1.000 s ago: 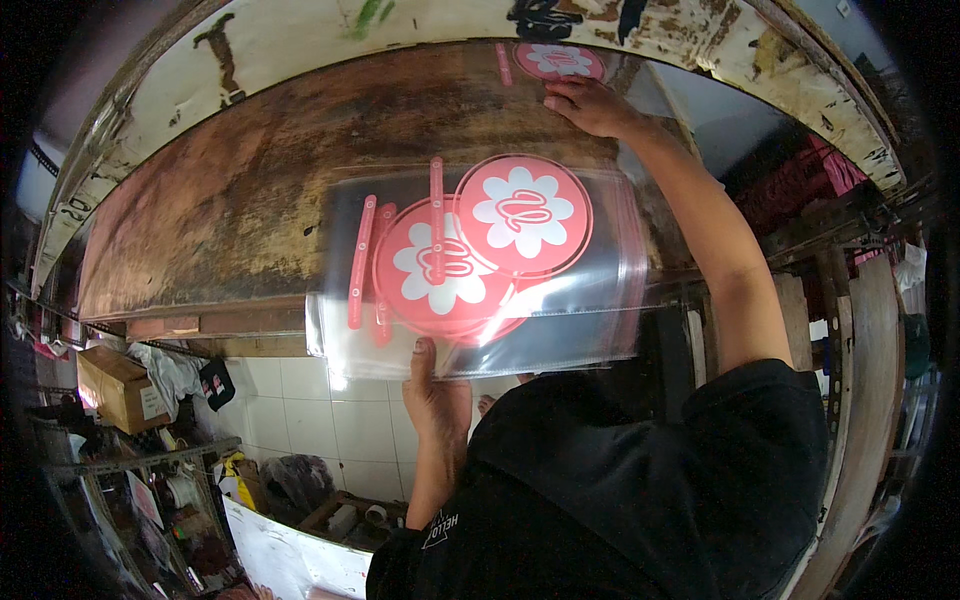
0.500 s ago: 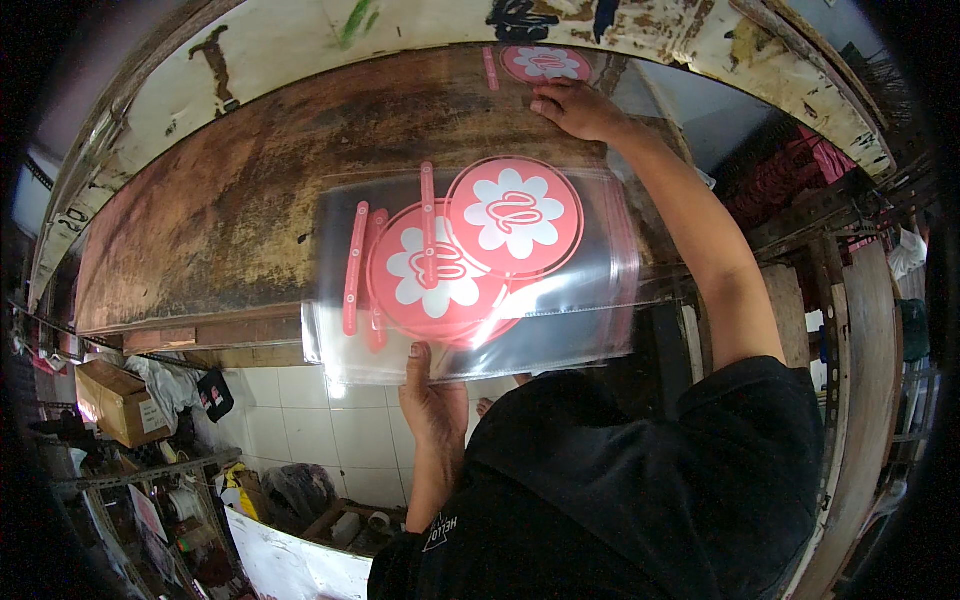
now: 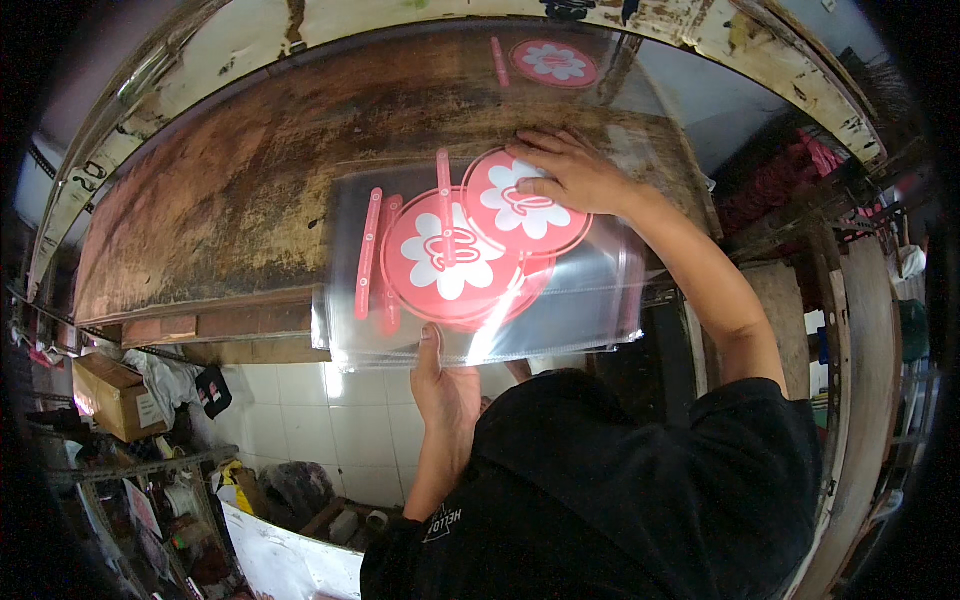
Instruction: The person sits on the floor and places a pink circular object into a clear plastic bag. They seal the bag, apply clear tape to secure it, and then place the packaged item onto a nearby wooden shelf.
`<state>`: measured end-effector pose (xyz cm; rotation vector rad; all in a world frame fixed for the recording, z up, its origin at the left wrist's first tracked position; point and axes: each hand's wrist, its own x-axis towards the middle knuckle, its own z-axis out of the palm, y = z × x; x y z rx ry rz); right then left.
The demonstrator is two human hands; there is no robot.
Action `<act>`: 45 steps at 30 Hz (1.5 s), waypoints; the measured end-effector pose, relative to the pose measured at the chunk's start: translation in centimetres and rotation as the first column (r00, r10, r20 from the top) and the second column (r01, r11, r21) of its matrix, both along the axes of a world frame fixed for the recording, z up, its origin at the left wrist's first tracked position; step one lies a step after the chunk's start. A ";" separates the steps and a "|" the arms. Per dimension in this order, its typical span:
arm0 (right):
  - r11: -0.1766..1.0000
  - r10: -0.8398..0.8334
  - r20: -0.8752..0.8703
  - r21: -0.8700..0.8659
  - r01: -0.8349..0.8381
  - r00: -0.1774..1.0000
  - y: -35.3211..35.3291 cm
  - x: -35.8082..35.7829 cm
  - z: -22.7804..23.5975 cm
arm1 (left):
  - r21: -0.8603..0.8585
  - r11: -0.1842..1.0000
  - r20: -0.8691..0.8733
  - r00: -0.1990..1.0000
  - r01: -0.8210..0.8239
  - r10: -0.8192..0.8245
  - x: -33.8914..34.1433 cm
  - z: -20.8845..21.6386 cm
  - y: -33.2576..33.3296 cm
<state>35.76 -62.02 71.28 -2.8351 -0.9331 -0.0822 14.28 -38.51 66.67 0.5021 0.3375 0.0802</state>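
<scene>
Several clear plastic bags (image 3: pixel 585 310) lie in a loose stack over the table's front edge, printed with pink discs, white flowers and narrow pink strips. My left hand (image 3: pixel 442 385) grips the stack's near edge, thumb on top and the other fingers underneath, partly hidden. My right hand (image 3: pixel 565 170) rests on the stack's far right part with its fingers spread, covering some of the upper disc. Farther back on the table lies another clear plastic sheet or bag with the same pink print (image 3: pixel 553 63), apart from both hands.
The worn wooden table (image 3: pixel 200 200) has a pale stained beam (image 3: pixel 400 22) along its far side. A cardboard box (image 3: pixel 118 395) stands at the left below table height, above a cluttered metal rack (image 3: pixel 150 468). Wooden boards (image 3: pixel 868 380) stand upright at the right.
My right hand has come back from the far printed piece onto the near stack. The stack and my left hand have shifted slightly in view, as has the whole scene.
</scene>
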 end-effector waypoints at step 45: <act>0.995 -0.003 0.043 0.099 -0.002 0.999 -9.2 2.4 -0.3 | 0.096 0.930 0.241 0.914 -0.356 0.325 -8.6 4.2 11.8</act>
